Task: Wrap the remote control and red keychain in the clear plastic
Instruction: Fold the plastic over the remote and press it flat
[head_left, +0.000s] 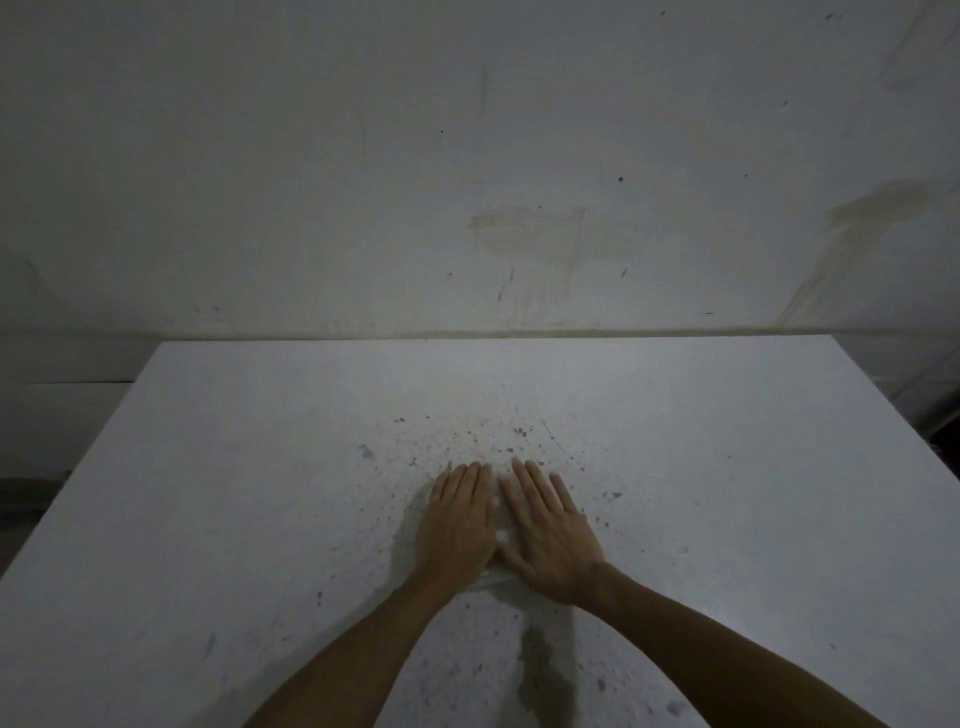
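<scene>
Both my hands lie flat, palms down, side by side in the middle of the white table (208, 467). My left hand (457, 525) and my right hand (550, 540) press on a crumpled piece of clear plastic (501, 535), which shows as a pale strip between them and at the wrists. Fingers are stretched out and close together, pointing away from me. The remote control and the red keychain are not visible; whether they lie under the plastic and hands I cannot tell.
The table top is speckled with dark spots and stains around the hands. A dark smear (548, 670) runs toward me between my forearms. A stained white wall (467, 156) stands right behind the table's far edge.
</scene>
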